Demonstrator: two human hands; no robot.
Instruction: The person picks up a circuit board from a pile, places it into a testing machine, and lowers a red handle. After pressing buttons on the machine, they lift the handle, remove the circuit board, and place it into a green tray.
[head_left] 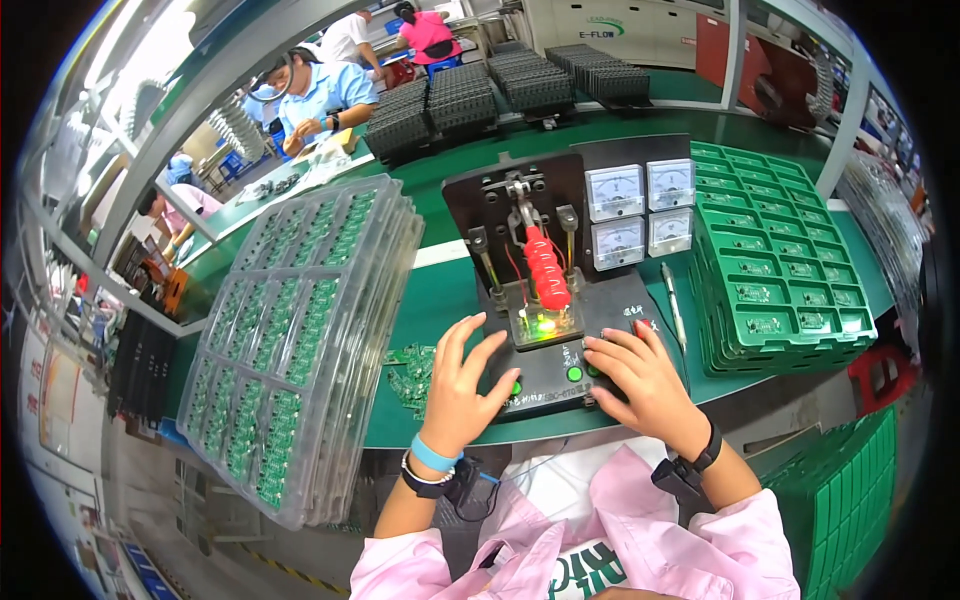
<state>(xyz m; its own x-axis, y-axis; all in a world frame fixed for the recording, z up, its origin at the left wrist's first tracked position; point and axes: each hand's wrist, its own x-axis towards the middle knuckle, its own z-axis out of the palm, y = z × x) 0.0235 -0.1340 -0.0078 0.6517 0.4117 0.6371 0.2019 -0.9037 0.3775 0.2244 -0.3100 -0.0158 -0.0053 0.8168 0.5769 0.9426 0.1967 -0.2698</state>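
Observation:
A black test fixture (545, 398) stands in front of me on the green bench, its toggle clamp's red handle (547, 268) pointing down toward me. Below the handle, green and yellow lights glow in a clear block (545, 326); any board inside is hard to make out. My left hand (462, 385) is open at the fixture's left side, thumb by a green button (515, 388). With fingers spread, my right hand (645, 385) rests over the right front, fingertips near another green button (575, 374). Neither hand holds anything. Several analog meters (616, 192) are mounted at the back right.
Small loose circuit boards (410, 380) lie left of my left hand. Beyond them rises a stack of clear trays (300, 340) filled with boards. Green trays (770, 260) are stacked at right, near a pen (673, 305). Black racks (460, 100) and a co-worker (325, 95) are farther back.

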